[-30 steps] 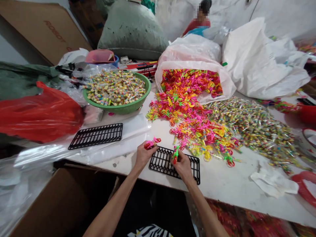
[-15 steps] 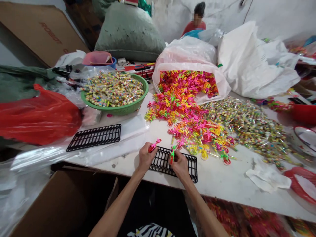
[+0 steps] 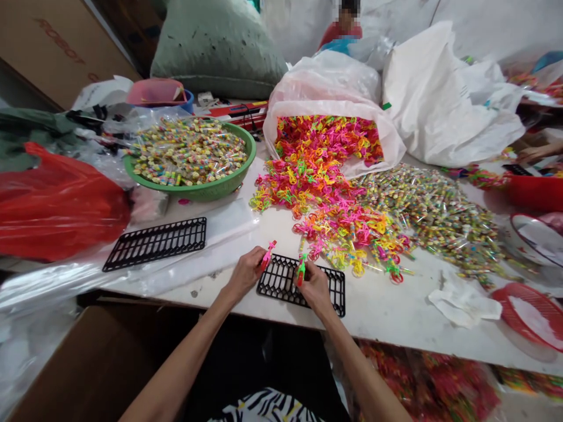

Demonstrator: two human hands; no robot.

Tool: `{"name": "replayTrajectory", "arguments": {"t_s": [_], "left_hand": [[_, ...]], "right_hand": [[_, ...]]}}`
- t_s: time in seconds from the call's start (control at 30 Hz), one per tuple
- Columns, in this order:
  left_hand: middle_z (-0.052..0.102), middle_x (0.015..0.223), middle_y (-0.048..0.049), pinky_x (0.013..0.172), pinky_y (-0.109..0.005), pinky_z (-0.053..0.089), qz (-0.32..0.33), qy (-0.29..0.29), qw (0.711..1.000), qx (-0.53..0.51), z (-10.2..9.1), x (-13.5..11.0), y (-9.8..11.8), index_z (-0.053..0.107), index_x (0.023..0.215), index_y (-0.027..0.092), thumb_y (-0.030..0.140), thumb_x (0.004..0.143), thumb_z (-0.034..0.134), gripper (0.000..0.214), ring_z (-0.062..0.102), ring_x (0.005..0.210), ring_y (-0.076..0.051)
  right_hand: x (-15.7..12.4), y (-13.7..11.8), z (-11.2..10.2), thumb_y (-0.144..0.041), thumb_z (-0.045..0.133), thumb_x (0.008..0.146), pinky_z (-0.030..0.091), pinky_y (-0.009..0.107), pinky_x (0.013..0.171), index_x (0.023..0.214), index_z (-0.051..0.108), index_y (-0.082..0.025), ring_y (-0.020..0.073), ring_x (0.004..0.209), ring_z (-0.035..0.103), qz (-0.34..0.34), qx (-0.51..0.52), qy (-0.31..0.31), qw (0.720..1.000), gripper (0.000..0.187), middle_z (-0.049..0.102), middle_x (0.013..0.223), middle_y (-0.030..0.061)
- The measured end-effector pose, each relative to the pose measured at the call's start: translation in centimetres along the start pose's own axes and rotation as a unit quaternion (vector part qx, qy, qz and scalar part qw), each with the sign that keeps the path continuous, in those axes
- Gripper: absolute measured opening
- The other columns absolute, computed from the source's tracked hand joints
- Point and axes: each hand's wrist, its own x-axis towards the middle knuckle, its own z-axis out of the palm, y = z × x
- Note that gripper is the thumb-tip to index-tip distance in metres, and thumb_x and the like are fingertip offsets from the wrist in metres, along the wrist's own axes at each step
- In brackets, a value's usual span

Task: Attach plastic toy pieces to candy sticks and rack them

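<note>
**Both hands pinching plastic pieces over the front rack**

Left hand (image 3: pixel 247 272) is clenched on a pink plastic piece (image 3: pixel 267 255), which stands upright-ish out of the fingertips, just off the left end of the black slotted plastic rack (image 3: pixel 299 287). Right hand (image 3: pixel 315 288) is clenched on a green-and-red plastic piece (image 3: pixel 301 269), held tilted over the rack's left half. Can't tell if its lower end touches the rack. The two pieces are near each other, with a short gap between them.

Rack lies flat on the white table (image 3: pixel 378 316), under the right hand. Relative to the rack:
- Behind and to the right: heap of neon plastic pieces (image 3: pixel 328 220), spilling from a white sack (image 3: pixel 329 82), nearest edge just beyond the rack.
- Further right: spread of cellophane-wrapped sweets (image 3: pixel 433 217), touching that heap.
- Left: second black rack (image 3: pixel 155 244), well apart, lying on clear plastic sheeting.
- Behind and to the left: green basin (image 3: pixel 193 193) full of wrapped sweets.
- Far right: red basket (image 3: pixel 528 316).

Well beyond the rack sits a person in a red top (image 3: pixel 343 32). Another person's hand (image 3: pixel 534 153) shows at the far right edge, not the wearer's.
</note>
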Motion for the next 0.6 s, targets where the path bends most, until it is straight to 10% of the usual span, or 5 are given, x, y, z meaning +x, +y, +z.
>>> {"name": "replayTrajectory", "arguments": {"t_s": [0.27,0.6], "left_hand": [[0.053,0.085,-0.0040,0.070,-0.026,0.042,-0.010,0.013,0.999,0.032,0.4,-0.8,0.8,0.053,0.083,0.018,0.024,0.084,0.042,0.012,0.053,0.078,-0.015],[0.055,0.082,-0.0029,0.063,-0.023,0.038,0.007,-0.019,0.997,0.071,-0.1,-2.2,0.8,0.055,0.076,0.017,0.019,0.083,0.043,0.014,0.051,0.071,-0.013]], "right_hand": [[0.1,-2.5,1.7,-0.022,0.054,0.059,0.043,0.023,0.053,0.069,0.053,-0.017,0.0122,0.056,0.051,0.023,0.156,-0.032,0.987,0.011,0.055,0.062,-0.0022],[-2.5,-1.7,1.4,-0.020,0.056,0.061,0.041,0.022,0.051,0.071,0.059,-0.017,0.0116,0.053,0.049,0.021,0.102,-0.058,0.993,0.011,0.057,0.060,-0.0017]]}}
